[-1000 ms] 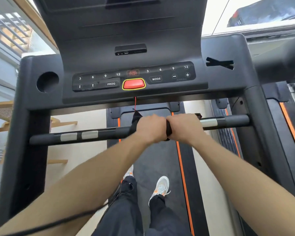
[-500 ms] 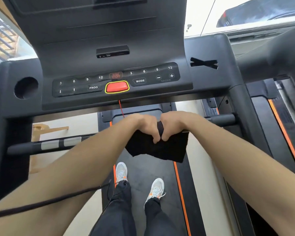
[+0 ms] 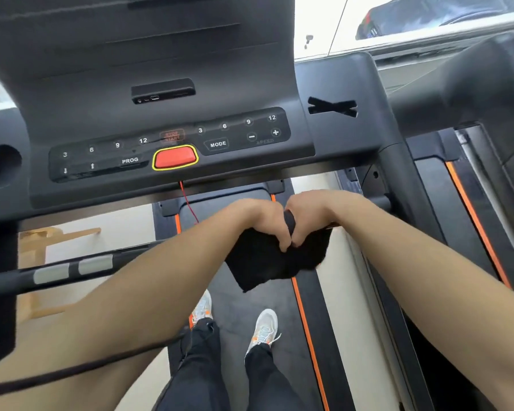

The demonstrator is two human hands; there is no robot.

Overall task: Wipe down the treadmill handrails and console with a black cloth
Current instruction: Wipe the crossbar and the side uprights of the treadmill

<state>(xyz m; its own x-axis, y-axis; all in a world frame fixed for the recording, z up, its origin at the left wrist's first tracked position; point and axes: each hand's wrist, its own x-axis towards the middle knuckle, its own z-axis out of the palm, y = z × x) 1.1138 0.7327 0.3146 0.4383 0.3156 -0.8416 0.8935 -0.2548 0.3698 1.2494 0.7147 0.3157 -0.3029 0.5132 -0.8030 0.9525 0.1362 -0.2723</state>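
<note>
The black cloth (image 3: pixel 267 262) hangs gripped beneath both touching hands (image 3: pixel 288 221).

Both hands met at mid-bar: the left hand (image 3: pixel 258 221) and the right hand (image 3: pixel 310 216) touched, their grip closed on the cloth (image 3: pixel 267 262), which hung below it. The handrail (image 3: pixel 72 269) ran out to the left of the grip; a short stub showed to its right. The console (image 3: pixel 175 149) lay beyond and above the grip, with the stop button (image 3: pixel 175 157) left of it. The belt (image 3: pixel 241 315) lay beneath, with two shoes (image 3: pixel 263 326) on it nearer the person.
</note>
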